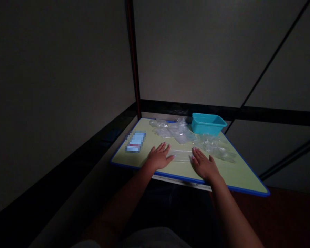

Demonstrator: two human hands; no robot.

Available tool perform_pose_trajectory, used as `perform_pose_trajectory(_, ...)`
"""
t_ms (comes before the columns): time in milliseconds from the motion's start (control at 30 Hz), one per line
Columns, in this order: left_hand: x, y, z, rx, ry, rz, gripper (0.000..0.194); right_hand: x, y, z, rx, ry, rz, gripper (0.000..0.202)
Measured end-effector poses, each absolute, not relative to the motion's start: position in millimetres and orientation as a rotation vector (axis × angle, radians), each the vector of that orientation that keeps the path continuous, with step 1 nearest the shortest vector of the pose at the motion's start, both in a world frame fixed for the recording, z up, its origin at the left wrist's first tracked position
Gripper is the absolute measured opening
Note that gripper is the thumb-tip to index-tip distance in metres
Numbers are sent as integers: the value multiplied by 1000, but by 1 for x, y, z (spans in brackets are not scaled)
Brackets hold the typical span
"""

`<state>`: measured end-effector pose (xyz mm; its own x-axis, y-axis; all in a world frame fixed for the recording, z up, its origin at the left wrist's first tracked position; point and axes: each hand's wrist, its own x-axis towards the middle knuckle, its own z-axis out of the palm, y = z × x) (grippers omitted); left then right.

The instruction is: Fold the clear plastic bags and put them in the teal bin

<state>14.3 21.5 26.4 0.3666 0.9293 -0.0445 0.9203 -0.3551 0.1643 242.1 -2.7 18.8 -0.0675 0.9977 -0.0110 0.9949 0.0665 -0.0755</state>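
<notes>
A clear plastic bag point(181, 155) lies flat on the yellow tabletop between my hands. My left hand point(158, 157) rests palm down at its left end, fingers stretched out and thumb spread toward the middle. At the right end my right hand point(203, 165) lies flat too, its fingertips pointing away from me. Parts of the bag under the hands are hidden. Just beyond are crumpled clear plastic bags: one heap point(177, 130) behind the flat bag, another point(213, 146) past my right hand.
A turquoise plastic basin point(208, 124) stands at the back right corner of the table point(237, 179), which has a blue edge. On the left lies a blurred-out, phone-like rectangle point(136, 141). Walls close in behind and to the left.
</notes>
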Motion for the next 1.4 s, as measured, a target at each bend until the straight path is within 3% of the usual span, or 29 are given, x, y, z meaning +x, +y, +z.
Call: perform_pose_trajectory(1400, -8, 5, 17, 2569, 1890, 249, 68, 240, -4, 21, -2072, -2253, 135, 57)
